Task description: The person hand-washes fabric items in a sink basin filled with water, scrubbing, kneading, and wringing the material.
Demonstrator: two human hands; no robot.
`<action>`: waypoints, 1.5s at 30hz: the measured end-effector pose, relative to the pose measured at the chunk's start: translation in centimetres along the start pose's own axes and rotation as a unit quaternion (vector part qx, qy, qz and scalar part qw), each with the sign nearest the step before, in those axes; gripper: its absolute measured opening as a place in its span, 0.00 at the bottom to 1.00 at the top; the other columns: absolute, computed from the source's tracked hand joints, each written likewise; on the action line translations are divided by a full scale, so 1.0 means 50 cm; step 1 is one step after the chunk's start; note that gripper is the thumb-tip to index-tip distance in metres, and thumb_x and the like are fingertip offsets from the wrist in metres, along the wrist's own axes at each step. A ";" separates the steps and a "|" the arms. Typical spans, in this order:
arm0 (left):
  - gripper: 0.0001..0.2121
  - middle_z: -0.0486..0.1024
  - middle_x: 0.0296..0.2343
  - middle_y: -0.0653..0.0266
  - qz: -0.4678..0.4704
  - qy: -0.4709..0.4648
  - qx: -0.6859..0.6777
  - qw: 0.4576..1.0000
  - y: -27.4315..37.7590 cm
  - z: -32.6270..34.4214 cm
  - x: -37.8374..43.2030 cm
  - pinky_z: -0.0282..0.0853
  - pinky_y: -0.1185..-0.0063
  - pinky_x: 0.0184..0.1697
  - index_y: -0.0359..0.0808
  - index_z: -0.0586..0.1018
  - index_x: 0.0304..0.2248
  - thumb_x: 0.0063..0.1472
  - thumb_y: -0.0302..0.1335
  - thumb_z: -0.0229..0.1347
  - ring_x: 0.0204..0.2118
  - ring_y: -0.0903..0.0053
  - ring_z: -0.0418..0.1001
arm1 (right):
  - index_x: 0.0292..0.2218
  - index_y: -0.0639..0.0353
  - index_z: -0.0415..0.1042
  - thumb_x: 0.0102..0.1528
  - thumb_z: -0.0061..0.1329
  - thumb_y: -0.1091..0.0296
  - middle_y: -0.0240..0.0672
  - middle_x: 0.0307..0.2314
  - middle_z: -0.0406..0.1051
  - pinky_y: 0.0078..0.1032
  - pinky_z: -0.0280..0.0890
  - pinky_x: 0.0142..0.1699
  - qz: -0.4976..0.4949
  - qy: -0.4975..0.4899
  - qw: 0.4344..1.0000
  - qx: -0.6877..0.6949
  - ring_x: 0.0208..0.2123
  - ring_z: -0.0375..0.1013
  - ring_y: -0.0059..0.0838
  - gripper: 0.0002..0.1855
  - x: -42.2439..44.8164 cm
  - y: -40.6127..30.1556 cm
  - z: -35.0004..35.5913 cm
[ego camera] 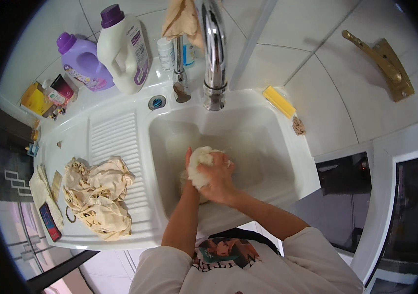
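Observation:
A wet, bunched white cloth (198, 167) is pressed between my hands over the basin of a white sink (289, 161). My right hand (219, 180) wraps over the cloth from the right, its fingers bent. Behind the cloth, my left hand (189, 158) is mostly hidden; only its edge shows at the left. Cloudy water stands in the basin beneath. Part of another pale item shows below my wrists, too covered to identify. The chrome faucet (214, 73) rises beyond the hands. On the ribbed drainboard at the left lies a crumpled cream patterned garment (98, 198).
Purple (87, 62) and white (122, 55) detergent bottles stand at the back left. A yellow soap bar (279, 101) rests on the right rim beside a small brown scrubber (298, 126). A phone (50, 222) lies on a folded towel (43, 191) at far left.

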State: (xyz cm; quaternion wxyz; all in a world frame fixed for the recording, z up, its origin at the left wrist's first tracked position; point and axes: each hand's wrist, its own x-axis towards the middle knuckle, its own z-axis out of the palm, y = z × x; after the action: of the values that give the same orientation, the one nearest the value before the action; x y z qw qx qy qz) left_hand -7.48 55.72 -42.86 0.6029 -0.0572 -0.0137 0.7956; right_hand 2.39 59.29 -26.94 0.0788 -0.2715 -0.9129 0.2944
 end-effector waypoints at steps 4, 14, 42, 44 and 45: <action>0.28 0.69 0.41 0.58 0.057 0.081 0.045 0.994 -0.036 0.045 -0.048 0.64 0.68 0.46 0.34 0.67 0.45 0.54 0.49 0.49 0.43 0.66 0.67 | 0.34 0.48 0.69 0.30 0.59 0.60 0.40 0.47 0.55 0.61 0.48 0.42 -0.163 0.093 0.981 -0.054 0.49 0.53 0.55 0.24 -0.026 -0.032 0.005; 0.26 0.69 0.40 0.59 0.080 0.174 0.161 0.968 -0.038 0.100 -0.086 0.65 0.70 0.44 0.34 0.67 0.44 0.54 0.47 0.50 0.41 0.67 0.69 | 0.34 0.45 0.68 0.29 0.59 0.55 0.40 0.39 0.61 0.60 0.50 0.42 -0.222 0.196 0.954 -0.035 0.42 0.58 0.53 0.27 -0.011 0.008 0.097; 0.27 0.46 0.56 0.58 -0.191 0.216 0.950 0.122 -0.010 -0.037 0.021 0.37 0.51 0.56 0.56 0.64 0.52 0.52 0.42 0.53 0.58 0.49 0.40 | 0.59 0.35 0.43 0.38 0.44 0.25 0.37 0.60 0.25 0.69 0.32 0.52 0.141 -0.237 0.923 -0.269 0.60 0.19 0.52 0.52 0.127 0.393 0.152; 0.31 0.43 0.57 0.58 -0.206 0.209 0.949 0.114 -0.014 -0.051 0.032 0.41 0.51 0.55 0.59 0.59 0.54 0.50 0.41 0.55 0.59 0.50 0.40 | 0.57 0.39 0.49 0.40 0.43 0.27 0.37 0.60 0.27 0.69 0.32 0.52 0.076 -0.152 0.949 -0.264 0.60 0.20 0.53 0.48 0.119 0.432 0.167; 0.35 0.40 0.58 0.59 -0.227 0.209 0.946 0.103 -0.005 -0.063 0.022 0.45 0.51 0.54 0.62 0.54 0.56 0.49 0.39 0.57 0.59 0.52 0.39 | 0.57 0.39 0.49 0.40 0.43 0.27 0.37 0.60 0.27 0.69 0.32 0.52 0.068 -0.157 0.950 -0.262 0.60 0.20 0.53 0.48 0.126 0.409 0.167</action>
State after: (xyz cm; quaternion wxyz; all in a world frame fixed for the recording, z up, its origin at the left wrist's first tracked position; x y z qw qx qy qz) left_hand -7.23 56.72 -46.06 0.2998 0.4012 0.8638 -0.0545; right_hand 3.74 72.46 -45.69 -0.1598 -0.2942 -0.9381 0.0887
